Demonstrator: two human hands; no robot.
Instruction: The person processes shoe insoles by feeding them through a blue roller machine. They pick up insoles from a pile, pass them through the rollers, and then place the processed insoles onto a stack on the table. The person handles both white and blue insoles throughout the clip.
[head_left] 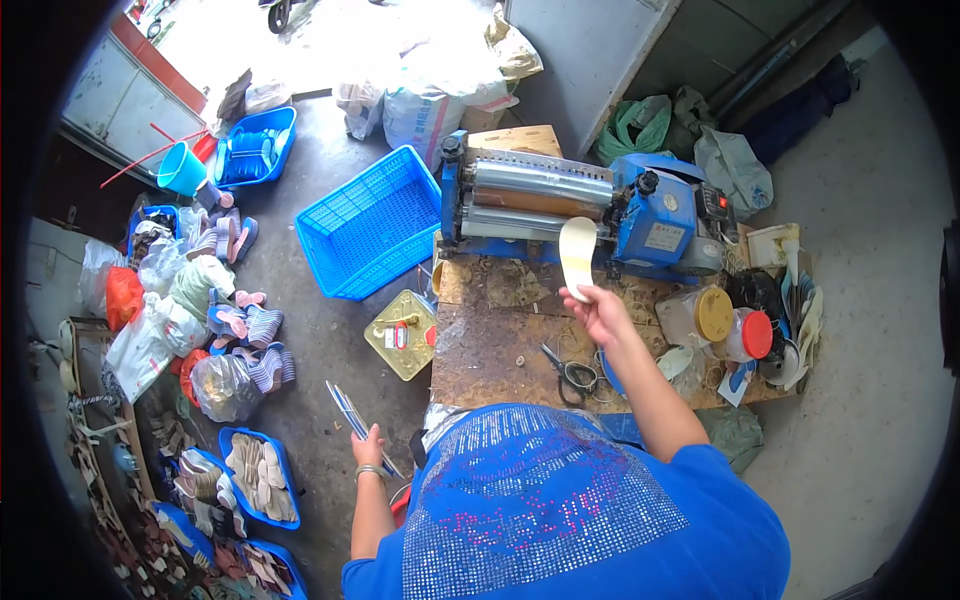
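Between the thumb and fingers of my right hand (pixel 603 316) is a cream, sole-shaped insole (pixel 577 257), gripped at one end. Its rounded far end stands up in front of the rollers (pixel 540 185) of a blue roller machine (pixel 655 222); I cannot tell whether the two touch. Down at my left side, off the bench edge, my left hand (pixel 369 450) is closed round a thin stack of flat pieces (pixel 347 410), seen nearly edge-on. Their exact kind is hard to make out.
Scissors (pixel 572 375) lie on the worn wooden bench (pixel 490 350). Jars with yellow (pixel 714 313) and red lids (pixel 756 333) stand at its right. A blue plastic basket (pixel 370 225) and a square tin (pixel 402 335) are left of the bench. Slippers, bags and trays (pixel 262 475) crowd the left floor.
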